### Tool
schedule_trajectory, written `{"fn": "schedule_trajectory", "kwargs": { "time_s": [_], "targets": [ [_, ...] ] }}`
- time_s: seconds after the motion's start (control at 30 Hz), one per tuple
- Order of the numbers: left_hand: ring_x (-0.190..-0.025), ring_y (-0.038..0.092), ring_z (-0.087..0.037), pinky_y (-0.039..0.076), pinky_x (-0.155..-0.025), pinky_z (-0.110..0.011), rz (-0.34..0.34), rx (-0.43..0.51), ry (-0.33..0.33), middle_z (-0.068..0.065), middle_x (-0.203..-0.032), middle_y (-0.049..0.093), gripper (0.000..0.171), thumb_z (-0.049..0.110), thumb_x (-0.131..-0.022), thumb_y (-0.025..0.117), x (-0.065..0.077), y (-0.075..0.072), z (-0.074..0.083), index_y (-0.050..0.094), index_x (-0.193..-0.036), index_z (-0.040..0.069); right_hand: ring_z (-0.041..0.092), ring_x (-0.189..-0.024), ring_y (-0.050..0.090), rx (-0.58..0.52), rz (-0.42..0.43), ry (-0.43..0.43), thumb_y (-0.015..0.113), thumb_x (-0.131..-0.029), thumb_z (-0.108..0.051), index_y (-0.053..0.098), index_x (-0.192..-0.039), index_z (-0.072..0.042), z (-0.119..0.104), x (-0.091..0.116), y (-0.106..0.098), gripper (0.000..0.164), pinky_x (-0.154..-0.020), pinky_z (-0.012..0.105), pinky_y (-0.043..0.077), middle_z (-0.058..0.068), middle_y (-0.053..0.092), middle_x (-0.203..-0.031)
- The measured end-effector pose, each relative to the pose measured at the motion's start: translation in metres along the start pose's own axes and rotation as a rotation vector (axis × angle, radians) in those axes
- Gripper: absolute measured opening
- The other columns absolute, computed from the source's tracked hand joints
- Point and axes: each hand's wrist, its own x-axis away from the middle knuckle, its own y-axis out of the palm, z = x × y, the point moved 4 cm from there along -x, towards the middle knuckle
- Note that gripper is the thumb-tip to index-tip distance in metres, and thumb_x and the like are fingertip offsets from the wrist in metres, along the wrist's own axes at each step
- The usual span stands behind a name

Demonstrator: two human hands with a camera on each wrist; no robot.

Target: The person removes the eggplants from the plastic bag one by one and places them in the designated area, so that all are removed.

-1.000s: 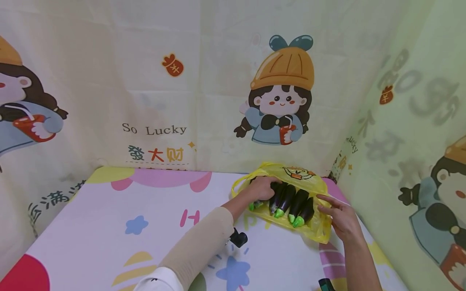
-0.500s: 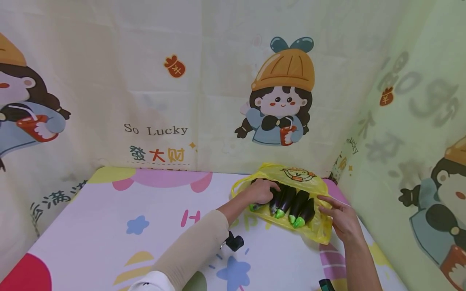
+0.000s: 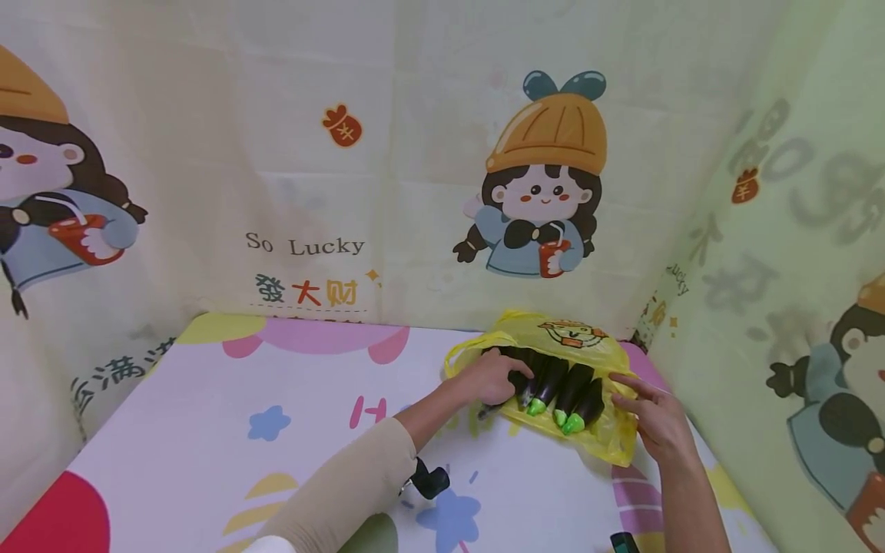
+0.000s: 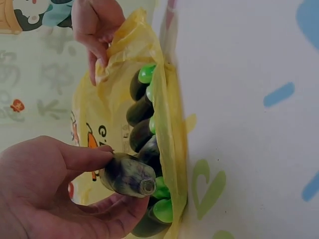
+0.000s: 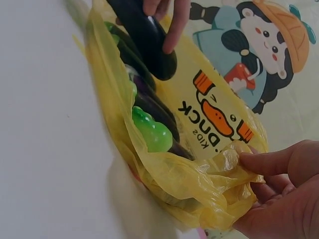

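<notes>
A yellow plastic bag [image 3: 577, 346] lies with its mouth toward me, holding several dark eggplants [image 3: 553, 376] with green caps. My left hand [image 3: 489, 378] is at the left of the opening. In the left wrist view its thumb and fingers grip one eggplant [image 4: 127, 174], whose pale stem end points outward. That eggplant sits above the others, and the right wrist view shows its dark rounded end [image 5: 154, 50] still over the bag's inside. My right hand [image 3: 660, 418] pinches the bag's right edge between thumb and fingers, keeping the mouth spread.
The bag lies near the back right of a table [image 3: 311, 384] with a printed white cover. Patterned cloth walls [image 3: 415, 192] rise behind and to the right. A black device [image 3: 432, 482] sits by the left wrist, and another dark piece [image 3: 624, 542] shows at the bottom edge.
My left hand has drawn slightly back toward me with the eggplant, and its forearm has dropped lower left. The right hand stays at the bag's edge. The head view has shifted a little.
</notes>
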Motion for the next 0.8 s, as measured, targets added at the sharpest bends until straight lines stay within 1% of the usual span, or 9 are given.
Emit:
{"fn": "schedule_trajectory", "kwargs": {
  "time_s": [0.1,0.17,0.23,0.3,0.47,0.6,0.63,0.7,0.8],
  "targets": [
    [-0.123,0.050,-0.026,0.037,-0.075,-0.027,0.009,0.010,0.007,-0.004,-0.080,0.067,0.053,0.000,-0.090,0.054,0.007,0.001,-0.001,0.072,-0.133,0.026,0.030,-0.141,0.034,0.004,0.000,0.002,0.062,-0.104,-0.016,0.063,-0.145,-0.022,0.000,0.000,0.000,0.042,-0.125,0.054,0.028,0.017,0.020,-0.170],
    [-0.111,0.048,-0.022,0.036,-0.074,-0.026,0.009,0.006,0.015,-0.004,-0.090,0.068,0.052,0.002,-0.090,0.056,0.012,0.002,-0.002,0.072,-0.133,0.026,0.029,-0.139,0.035,0.015,0.000,0.000,0.063,-0.104,-0.017,0.065,-0.144,-0.023,0.001,-0.001,-0.001,0.041,-0.124,0.050,0.031,0.017,0.021,-0.170],
    [-0.104,0.046,-0.020,0.036,-0.071,-0.026,0.001,0.006,0.021,-0.005,-0.091,0.067,0.051,0.003,-0.091,0.056,0.017,0.003,-0.003,0.072,-0.133,0.026,0.027,-0.137,0.037,0.027,-0.005,-0.002,0.063,-0.104,-0.017,0.066,-0.142,-0.025,0.002,-0.001,-0.001,0.039,-0.121,0.044,0.037,0.015,0.023,-0.168],
    [-0.100,0.044,-0.019,0.035,-0.070,-0.026,-0.004,0.018,0.029,-0.004,-0.086,0.065,0.050,0.003,-0.092,0.056,0.022,0.004,-0.004,0.072,-0.133,0.025,0.025,-0.135,0.038,0.039,-0.009,-0.003,0.063,-0.104,-0.017,0.067,-0.141,-0.026,0.003,-0.001,-0.001,0.038,-0.117,0.040,0.039,0.014,0.024,-0.168],
    [-0.099,0.044,-0.017,0.036,-0.070,-0.025,0.013,0.047,0.023,0.001,-0.082,0.059,0.046,0.006,-0.094,0.058,0.035,0.002,-0.004,0.072,-0.133,0.025,0.024,-0.134,0.039,0.041,-0.018,-0.003,0.064,-0.103,-0.018,0.068,-0.140,-0.027,0.004,-0.002,-0.001,0.038,-0.113,0.036,0.042,0.014,0.025,-0.167],
    [-0.097,0.044,-0.016,0.037,-0.070,-0.026,0.022,0.039,0.009,0.001,-0.087,0.058,0.044,0.008,-0.095,0.059,0.046,0.000,-0.002,0.073,-0.132,0.027,0.023,-0.132,0.040,0.041,-0.022,0.004,0.064,-0.103,-0.018,0.068,-0.140,-0.029,0.005,-0.004,-0.001,0.038,-0.099,0.023,0.045,0.013,0.025,-0.166],
    [-0.098,0.044,-0.016,0.037,-0.071,-0.026,0.024,0.039,0.007,0.001,-0.089,0.059,0.042,0.009,-0.096,0.060,0.048,-0.001,-0.002,0.073,-0.132,0.027,0.023,-0.133,0.040,0.039,-0.024,0.007,0.064,-0.103,-0.018,0.068,-0.139,-0.029,0.005,-0.004,-0.001,0.038,-0.100,0.024,0.045,0.013,0.025,-0.167],
    [-0.096,0.045,-0.016,0.038,-0.071,-0.026,0.027,0.044,0.003,0.001,-0.093,0.059,0.041,0.009,-0.096,0.061,0.053,-0.002,-0.002,0.073,-0.131,0.028,0.024,-0.135,0.038,0.028,-0.027,0.009,0.063,-0.104,-0.018,0.068,-0.139,-0.030,0.005,-0.004,0.000,0.038,-0.110,0.032,0.045,0.014,0.023,-0.168],
    [-0.099,0.045,-0.015,0.040,-0.071,-0.026,0.029,0.056,-0.002,0.001,-0.099,0.061,0.040,0.011,-0.097,0.063,0.061,-0.003,-0.003,0.073,-0.131,0.029,0.029,-0.141,0.033,0.016,-0.031,0.004,0.063,-0.104,-0.018,0.068,-0.139,-0.030,0.004,-0.004,0.001,0.037,-0.124,0.049,0.032,0.015,0.019,-0.170]
  ]
}}
